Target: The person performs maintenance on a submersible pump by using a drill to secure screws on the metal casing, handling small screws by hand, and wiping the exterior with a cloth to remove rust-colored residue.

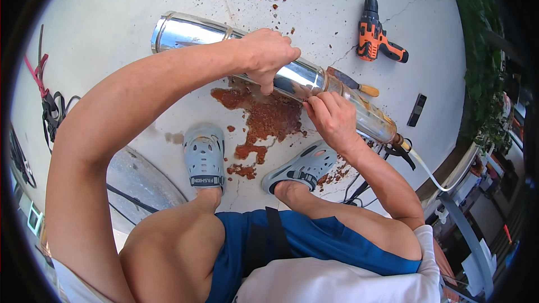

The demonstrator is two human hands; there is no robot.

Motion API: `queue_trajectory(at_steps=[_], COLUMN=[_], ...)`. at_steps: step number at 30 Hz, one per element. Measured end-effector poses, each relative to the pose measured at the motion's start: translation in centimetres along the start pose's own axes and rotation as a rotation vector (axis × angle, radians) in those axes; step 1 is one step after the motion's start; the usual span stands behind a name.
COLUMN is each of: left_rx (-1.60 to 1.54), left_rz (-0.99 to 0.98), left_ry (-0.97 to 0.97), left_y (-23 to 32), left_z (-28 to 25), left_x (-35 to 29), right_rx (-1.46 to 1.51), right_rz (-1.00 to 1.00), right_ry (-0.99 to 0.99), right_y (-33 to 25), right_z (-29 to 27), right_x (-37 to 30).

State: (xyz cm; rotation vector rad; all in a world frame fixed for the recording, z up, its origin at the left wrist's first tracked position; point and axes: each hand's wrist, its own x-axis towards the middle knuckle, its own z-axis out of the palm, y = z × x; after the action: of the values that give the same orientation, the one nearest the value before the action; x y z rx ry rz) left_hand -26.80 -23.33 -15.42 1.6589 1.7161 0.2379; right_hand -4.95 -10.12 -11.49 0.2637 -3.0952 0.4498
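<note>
A shiny metal cylinder (191,32) lies slantwise on the pale floor ahead of me, its upper end to the left. My left hand (268,56) is wrapped over its middle, thumb hanging down the near side. At the lower right the metal joins a clear, rust-stained tube section (370,115). By that joint, the fingers of my right hand (333,119) are pinched together against the near side; whatever sits between the fingertips is hidden. A pale hose (425,164) runs from the clear section's far right end.
Wet rust-brown sludge (268,116) spreads below the cylinder, between my clogs (204,154). Beyond it lie an orange-and-black cordless drill (370,33), a scraper with a wooden handle (368,90) and a small black object (416,110). Dark cords (53,109) and plants (485,62) are at the sides.
</note>
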Motion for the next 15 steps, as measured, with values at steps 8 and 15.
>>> queue_trajectory(at_steps=[8,15], left_rx=[0.052,0.049], left_rz=[-0.005,-0.006], left_ry=[0.034,0.035], left_y=[0.4,0.6], left_z=[0.2,0.0], left_x=[-0.5,-0.6], right_rx=[-0.002,-0.002], right_rz=[-0.092,-0.132], right_ry=[0.071,0.079], right_y=[0.3,0.3], right_z=[0.8,0.8], right_x=[-1.1,-0.6])
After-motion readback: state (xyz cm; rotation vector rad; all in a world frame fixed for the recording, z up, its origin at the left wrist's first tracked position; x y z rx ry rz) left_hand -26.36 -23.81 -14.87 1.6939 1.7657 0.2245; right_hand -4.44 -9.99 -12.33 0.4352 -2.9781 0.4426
